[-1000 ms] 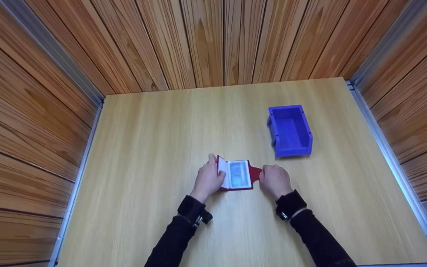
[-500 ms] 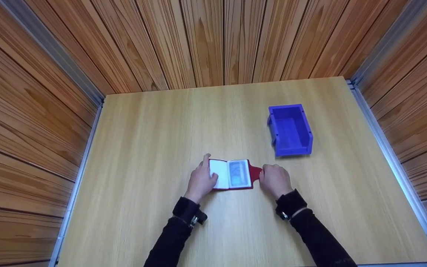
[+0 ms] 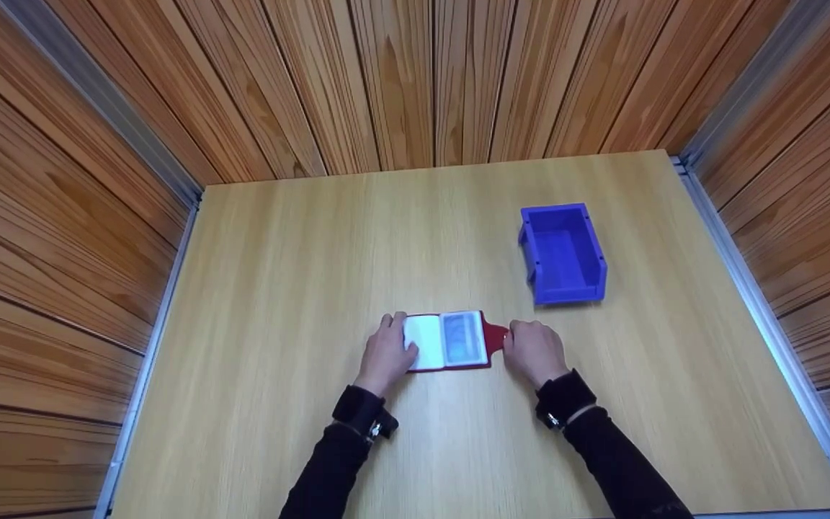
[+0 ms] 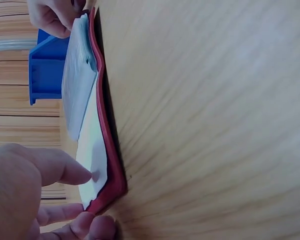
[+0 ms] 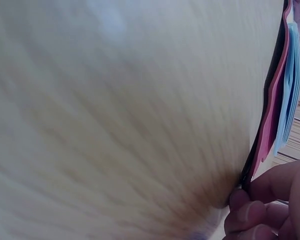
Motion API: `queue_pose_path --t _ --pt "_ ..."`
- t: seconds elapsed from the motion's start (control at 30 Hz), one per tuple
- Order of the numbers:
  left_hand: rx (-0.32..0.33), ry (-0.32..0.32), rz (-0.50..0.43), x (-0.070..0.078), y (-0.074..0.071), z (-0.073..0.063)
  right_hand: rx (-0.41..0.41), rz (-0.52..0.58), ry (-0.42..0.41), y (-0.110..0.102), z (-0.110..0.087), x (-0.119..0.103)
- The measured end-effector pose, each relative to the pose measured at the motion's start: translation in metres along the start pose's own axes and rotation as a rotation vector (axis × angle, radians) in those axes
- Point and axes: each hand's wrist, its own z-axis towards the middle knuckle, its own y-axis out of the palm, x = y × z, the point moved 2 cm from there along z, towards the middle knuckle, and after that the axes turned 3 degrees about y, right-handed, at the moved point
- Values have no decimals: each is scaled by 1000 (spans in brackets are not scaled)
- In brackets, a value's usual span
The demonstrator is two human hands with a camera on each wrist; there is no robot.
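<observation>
A red card holder [image 3: 462, 340] lies spread on the table in the head view, its whitish clear sleeves on the right half and a white inner face on the left. My left hand [image 3: 385, 355] grips the left cover's edge, thumb over the white inside. In the left wrist view, the other fingers [image 4: 80, 225] are at the red cover's [image 4: 108, 145] outer corner. My right hand [image 3: 534, 350] pinches the tip of the red closing flap [image 3: 494, 337]. In the right wrist view, thumb and curled fingers [image 5: 252, 212] meet at the flap's end; the tip itself is hidden.
A blue plastic bin [image 3: 566, 256] with a low front stands behind my right hand, with nothing visible inside. The light wooden table [image 3: 300, 274] is bordered by plank walls [image 3: 400, 86] and metal rails [image 3: 768, 331].
The left cover has swung down from partly raised to nearly flat, my left hand moving left with it. The left fingers have shifted along its edge. My right hand has stayed on the flap.
</observation>
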Motion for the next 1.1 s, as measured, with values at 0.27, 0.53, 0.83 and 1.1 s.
queue_pose_path --t 0.27,0.53,0.83,1.1 --pt "-53 -17 -21 -1 -1 1 16 13 15 1 -2 2" --pt "-68 -24 -17 -1 -3 1 174 63 -136 0 -1 -7" --pt "-50 124 10 5 0 4 55 80 -327 9 -4 -14" --pt "-81 252 50 6 3 3 -74 93 -278 9 -4 -10"
